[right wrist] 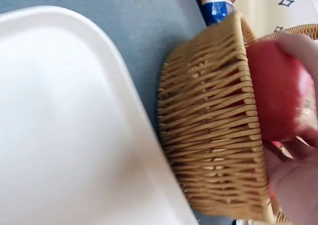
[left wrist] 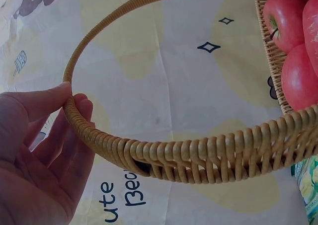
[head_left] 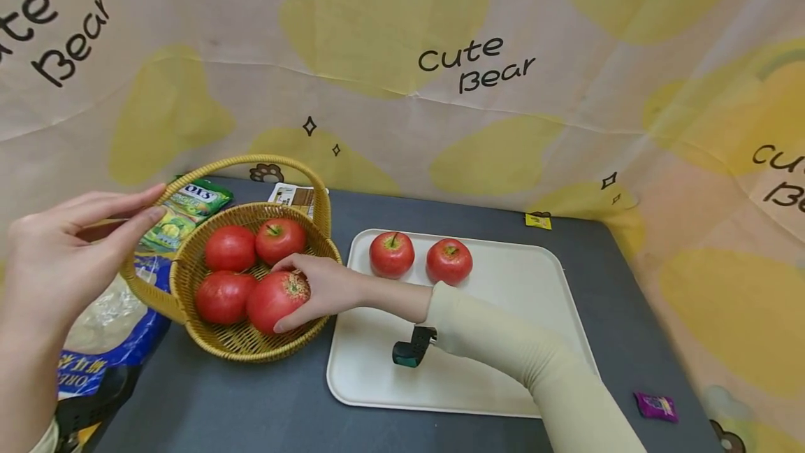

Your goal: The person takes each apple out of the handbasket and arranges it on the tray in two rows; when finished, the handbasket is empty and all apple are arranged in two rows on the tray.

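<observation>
Wicker basket (head_left: 189, 285) sits on the grey tabletop (head_left: 277, 404), left of the white tray (head_left: 534, 313), its near-right wall just beside the tray edge. Basket holds four red apples: two far, two near. Tray carries two more red apples (head_left: 392, 254) side by side at its far edge, close together; rest of tray bare.

Right hand (head_left: 327, 289) reaches left across the tray into the basket, fingers (head_left: 286, 324) curled round the near-right apple (head_left: 272, 303), thumb on its top, fingertips under its near side. That apple lies inside the basket against the near-right wall. Cream sleeve covers the forearm; dark wrist mount hangs under it over the tray.

Left hand (head_left: 59, 257) is raised at the far-left side, fingers mostly straight and close together, thumb and fingertips pinching the arched basket handle (head_left: 251, 159) lightly at its left part.

Left wrist view shows the pinch clearly: thumb on top of the woven handle (left wrist: 149, 158), fingers (left wrist: 74, 130) beneath it, plus apples at the upper right. Right wrist view shows the basket's outer wall (right wrist: 213, 130) beside the tray rim (right wrist: 124, 106) and the gripped apple (right wrist: 278, 96) above the rim; the finger placement is blurred there.

Snack packets lie left of and behind the basket; a small purple wrapper (head_left: 656, 406) lies near right, a yellow one (head_left: 538, 221) far.
</observation>
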Demonstrator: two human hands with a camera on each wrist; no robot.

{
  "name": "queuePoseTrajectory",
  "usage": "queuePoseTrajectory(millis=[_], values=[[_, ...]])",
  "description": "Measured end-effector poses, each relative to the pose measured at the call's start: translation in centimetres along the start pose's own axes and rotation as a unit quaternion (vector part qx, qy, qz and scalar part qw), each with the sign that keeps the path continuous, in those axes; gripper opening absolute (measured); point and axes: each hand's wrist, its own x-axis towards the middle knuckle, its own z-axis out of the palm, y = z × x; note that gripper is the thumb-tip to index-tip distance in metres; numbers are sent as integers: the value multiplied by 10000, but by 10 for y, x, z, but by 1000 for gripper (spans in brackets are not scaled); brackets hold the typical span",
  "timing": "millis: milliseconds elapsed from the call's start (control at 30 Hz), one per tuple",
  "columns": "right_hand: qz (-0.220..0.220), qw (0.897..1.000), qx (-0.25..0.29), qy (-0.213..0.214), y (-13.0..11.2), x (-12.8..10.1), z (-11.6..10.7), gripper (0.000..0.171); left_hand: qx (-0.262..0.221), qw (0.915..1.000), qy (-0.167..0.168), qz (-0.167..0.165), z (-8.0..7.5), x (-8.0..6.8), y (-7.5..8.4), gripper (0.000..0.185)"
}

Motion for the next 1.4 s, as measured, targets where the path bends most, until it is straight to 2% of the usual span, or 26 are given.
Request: queuePoseTrajectory(millis=[100, 200, 367, 500, 600, 900, 1033, 1200, 1300, 1400], values=[[193, 9955, 752, 538, 1, -19, -3, 73, 14, 10000, -30, -24, 1, 1, -1, 30], [370, 9826, 1522, 997, 2, -40, -7, 73, 61, 10000, -50, -60, 1, 1, -2, 30], [613, 9518, 2590, 1521, 5, -76, -15, 70, 192, 9997, -30, -114, 2, 1, -4, 31], [966, 9242, 3192, 1859, 14, -108, -22, 69, -89, 9999, -52, -96, 3, 2, -5, 32], [1267, 9049, 3449, 2147, 23, -132, -27, 68, -317, 9995, -57, -76, 4, 3, -5, 32], [1870, 8635, 3637, 2951, 56, -192, -38, 70, -350, 9987, -5, -368, 7, 4, -9, 34], [2093, 8414, 3823, 3195, 67, -211, -41, 70, -201, 9986, -31, -487, 6, 5, -13, 34], [2161, 8151, 4088, 3491, 81, -233, -42, 67, -307, 9982, 72, -503, 6, 6, -15, 35], [2219, 7980, 4193, 3717, 89, -243, -45, 67, -213, 9984, 112, -516, 7, 6, -15, 35], [2299, 7854, 4219, 3903, 96, -252, -49, 68, -133, 9985, 139, -521, 8, 7, -15, 35]])
